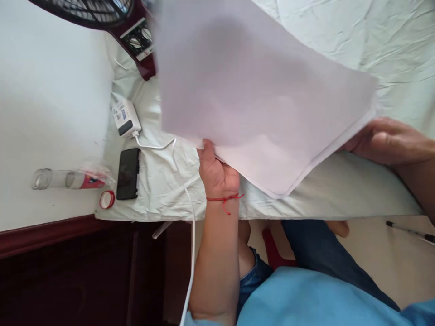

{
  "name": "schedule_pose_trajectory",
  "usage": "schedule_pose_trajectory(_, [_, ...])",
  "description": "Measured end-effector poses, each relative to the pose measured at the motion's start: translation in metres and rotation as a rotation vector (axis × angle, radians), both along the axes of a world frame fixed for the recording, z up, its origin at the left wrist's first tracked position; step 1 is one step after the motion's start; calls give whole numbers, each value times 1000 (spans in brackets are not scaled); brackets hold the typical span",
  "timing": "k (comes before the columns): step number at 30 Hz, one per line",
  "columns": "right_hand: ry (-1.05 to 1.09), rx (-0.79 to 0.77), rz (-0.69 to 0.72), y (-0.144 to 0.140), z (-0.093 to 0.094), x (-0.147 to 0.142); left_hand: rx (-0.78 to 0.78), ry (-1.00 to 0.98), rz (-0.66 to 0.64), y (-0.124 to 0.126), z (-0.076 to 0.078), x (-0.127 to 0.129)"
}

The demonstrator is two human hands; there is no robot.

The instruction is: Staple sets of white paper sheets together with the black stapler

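A stack of large white paper sheets (258, 104) is lifted off the cloth-covered table and tilted, one corner pointing towards me. My left hand (219, 172), with a red string at the wrist, pinches the lower left edge, its thumb on top and the other fingers partly hidden underneath. At the right edge, my right hand (384, 140) is curled around the paper; its fingertips are out of sight behind the sheets. Along the near edge the layers of the stack show slightly apart.
A dark red electric fan (137, 40) stands at the back left. In front of it are a white box-shaped device (125, 118) with a white cable (190, 203), a black phone (128, 174), a red ring-shaped object (107, 199) and a clear bottle (56, 179) near the wall.
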State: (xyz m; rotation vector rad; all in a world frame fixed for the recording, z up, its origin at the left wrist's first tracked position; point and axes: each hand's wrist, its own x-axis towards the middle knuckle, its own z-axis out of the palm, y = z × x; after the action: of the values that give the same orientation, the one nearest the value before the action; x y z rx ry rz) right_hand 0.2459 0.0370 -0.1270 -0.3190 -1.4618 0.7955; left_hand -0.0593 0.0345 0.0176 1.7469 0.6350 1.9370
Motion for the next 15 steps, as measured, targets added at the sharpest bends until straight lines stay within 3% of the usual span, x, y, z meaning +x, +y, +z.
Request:
schedule_pose_trajectory(3, [-152, -24, 116, -2, 2, -4, 16, -20, 10, 0, -2, 6])
schedule_pose_trajectory(6, [-138, 25, -6, -4, 1, -12, -4, -25, -29, -7, -9, 21])
schedule_pose_trajectory(10, [88, -37, -284, -1, -4, -26, -39, 43, -96, -17, -13, 32])
schedule_pose_trajectory(15, [502, 13, -379, 6, -8, -27, 12, 140, -132, -19, 3, 17])
